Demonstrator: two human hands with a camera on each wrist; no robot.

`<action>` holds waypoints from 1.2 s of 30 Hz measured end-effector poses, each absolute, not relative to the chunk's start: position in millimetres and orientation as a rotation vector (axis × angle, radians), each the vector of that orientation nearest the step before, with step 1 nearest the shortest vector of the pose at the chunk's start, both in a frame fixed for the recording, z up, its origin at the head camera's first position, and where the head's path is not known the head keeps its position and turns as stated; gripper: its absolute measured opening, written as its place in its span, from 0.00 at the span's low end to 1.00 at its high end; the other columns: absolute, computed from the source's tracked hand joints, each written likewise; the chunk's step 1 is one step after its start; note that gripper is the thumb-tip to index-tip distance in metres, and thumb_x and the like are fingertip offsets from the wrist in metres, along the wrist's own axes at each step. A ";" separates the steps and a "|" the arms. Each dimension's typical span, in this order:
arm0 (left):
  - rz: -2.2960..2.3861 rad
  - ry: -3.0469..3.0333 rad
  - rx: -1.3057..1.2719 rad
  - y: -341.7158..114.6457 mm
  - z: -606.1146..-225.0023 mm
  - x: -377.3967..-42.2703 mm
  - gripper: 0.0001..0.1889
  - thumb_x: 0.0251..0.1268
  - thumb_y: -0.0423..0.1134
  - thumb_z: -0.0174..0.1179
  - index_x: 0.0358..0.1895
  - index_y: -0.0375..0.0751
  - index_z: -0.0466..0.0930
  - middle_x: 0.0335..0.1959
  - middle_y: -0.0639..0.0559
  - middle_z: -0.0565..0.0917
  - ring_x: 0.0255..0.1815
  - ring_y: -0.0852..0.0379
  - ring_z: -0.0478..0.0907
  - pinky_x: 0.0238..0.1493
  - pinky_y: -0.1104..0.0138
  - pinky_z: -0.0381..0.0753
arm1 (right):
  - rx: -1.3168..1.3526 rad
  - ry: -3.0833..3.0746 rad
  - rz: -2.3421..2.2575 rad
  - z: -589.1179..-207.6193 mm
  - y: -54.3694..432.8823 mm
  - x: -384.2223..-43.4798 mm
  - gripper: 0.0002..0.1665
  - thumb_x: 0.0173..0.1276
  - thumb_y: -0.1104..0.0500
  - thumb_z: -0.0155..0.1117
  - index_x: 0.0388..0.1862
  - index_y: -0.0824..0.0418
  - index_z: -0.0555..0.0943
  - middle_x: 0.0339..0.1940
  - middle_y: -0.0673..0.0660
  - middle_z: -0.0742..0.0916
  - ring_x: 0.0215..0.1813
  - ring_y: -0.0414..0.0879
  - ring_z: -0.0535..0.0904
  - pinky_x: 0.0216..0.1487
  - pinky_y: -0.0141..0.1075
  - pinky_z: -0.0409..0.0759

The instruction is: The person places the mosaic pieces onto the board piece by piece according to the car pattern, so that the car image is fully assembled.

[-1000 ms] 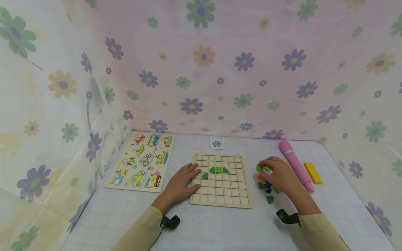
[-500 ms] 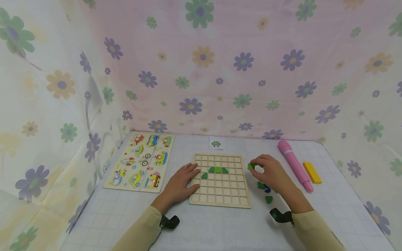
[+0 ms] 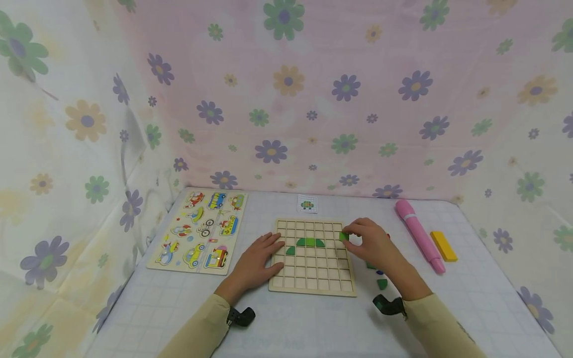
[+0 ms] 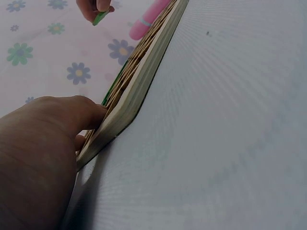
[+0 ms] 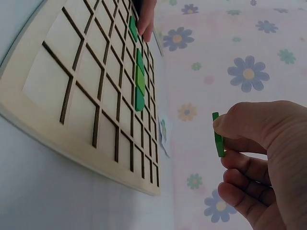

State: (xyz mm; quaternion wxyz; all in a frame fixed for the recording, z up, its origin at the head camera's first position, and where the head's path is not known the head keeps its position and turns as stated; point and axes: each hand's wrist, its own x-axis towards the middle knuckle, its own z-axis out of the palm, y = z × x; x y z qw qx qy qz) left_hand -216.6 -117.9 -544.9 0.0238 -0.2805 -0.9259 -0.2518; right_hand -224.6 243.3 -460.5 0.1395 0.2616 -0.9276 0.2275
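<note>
- While my left grip (image 3: 261,261) rests with fingers extended on the left edge of a square pale wooden grid board (image 3: 311,273), my right grip (image 3: 373,244) pinches a small flat green tile (image 3: 343,236) between thumb and fingertips, closed to the tile's width.
- Right of centre in the head frame, that tile is held up by the board's right edge; the right wrist view shows it nearly edge-on.
- Toward the board's upper left sit a bright green square piece (image 3: 311,242) flanked by two dark green rounded pieces, and another dark green rounded piece (image 3: 291,250) lower left.
- Below my right grip lie loose dark green (image 3: 382,284) and blue pieces (image 3: 379,272) on the bench (image 3: 286,328), partly hidden.
</note>
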 end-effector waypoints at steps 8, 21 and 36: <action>-0.807 -2.864 -0.872 -117.8 -542.3 -215.6 0.34 0.79 0.56 0.62 0.81 0.47 0.73 0.86 0.51 0.65 0.88 0.46 0.54 0.85 0.47 0.57 | 0.766 -2.689 0.679 -460.4 229.7 -226.9 0.13 0.64 0.64 0.83 0.46 0.58 0.91 0.42 0.51 0.87 0.46 0.50 0.81 0.46 0.47 0.87; -0.823 -2.866 -0.889 -118.7 -541.6 -217.1 0.34 0.80 0.56 0.62 0.82 0.47 0.72 0.86 0.50 0.64 0.88 0.46 0.54 0.85 0.48 0.55 | 0.759 -2.760 0.698 -457.9 207.9 -226.8 0.13 0.66 0.61 0.83 0.48 0.58 0.91 0.43 0.50 0.86 0.50 0.49 0.82 0.51 0.47 0.88; -0.829 -2.862 -0.892 -119.0 -542.6 -217.2 0.34 0.80 0.56 0.62 0.81 0.46 0.73 0.86 0.49 0.64 0.88 0.45 0.54 0.85 0.48 0.55 | 0.894 -2.725 0.705 -464.6 183.8 -231.6 0.14 0.65 0.62 0.84 0.48 0.60 0.91 0.45 0.52 0.87 0.49 0.49 0.82 0.50 0.47 0.88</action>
